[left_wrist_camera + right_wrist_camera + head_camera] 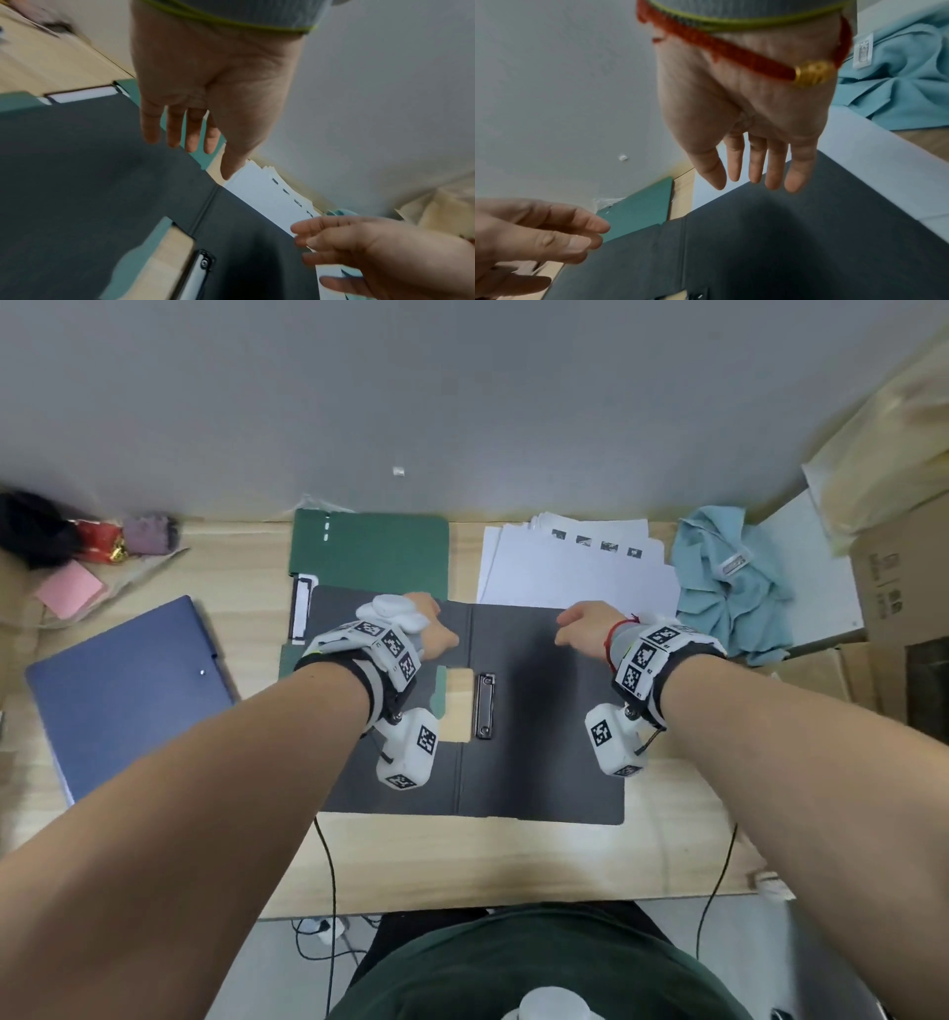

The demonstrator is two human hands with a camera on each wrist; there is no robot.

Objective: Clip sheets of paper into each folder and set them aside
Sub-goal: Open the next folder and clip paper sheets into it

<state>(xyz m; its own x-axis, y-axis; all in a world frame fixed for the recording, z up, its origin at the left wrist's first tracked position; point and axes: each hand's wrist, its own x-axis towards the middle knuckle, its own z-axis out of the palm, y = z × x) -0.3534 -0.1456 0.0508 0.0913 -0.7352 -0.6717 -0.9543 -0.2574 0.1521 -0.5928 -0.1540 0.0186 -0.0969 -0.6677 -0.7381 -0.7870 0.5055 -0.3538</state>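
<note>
Overhead, grey folder (539, 711) lies open flat on pale wood table (462, 860), matte covers, metal clip (485, 706) beside the spine, rectangular cut-out in left cover. Green folder (369, 552) behind it; loose white paper stack (575, 572) behind the right cover; crumpled blue cloth (729, 588) further right. Left wrist view: left hand (205, 91) above left cover, fingers straight, holding nothing. Right wrist view: right hand (746, 113) likewise slack and empty over right cover.
</note>
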